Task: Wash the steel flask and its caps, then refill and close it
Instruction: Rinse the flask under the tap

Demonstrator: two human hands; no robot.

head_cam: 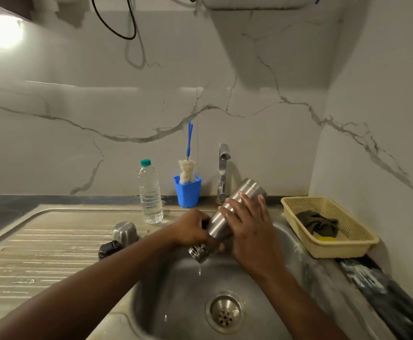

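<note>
Left hand [192,228] is curled tight round the flask [219,223] near its neck. Right hand [248,229] lies flat on the body w/ fingers straight, pressing, not gripping. So the flask sits between both hands, over the sink [176,290], tilted w/ its open mouth down and toward me and its base up by the tap [223,170]. Thin trickle is falling from the mouth, so I read this as draining after a rinse.

To do it well I'd keep the mouth lowest, steepen the tilt a bit and give it a short shake so nothing pools inside. Wet steel is slick imo, so the L grip carries it and the R palm only steadies.

Steel cap [125,232] and black cap [109,249] are on the draining board just left of the sink, well apart from the flask. Can't tell if they're washed. Water bottle [150,192] w/ a green lid stands behind them, prob. for the refill. Brush [187,170] stands in a blue cup [187,192] beside the tap.

On the right, a basket [362,244] holds a dark cloth [319,224]. Main snag is the tap, close by the flask base, so raising the base further risks a knock.
</note>
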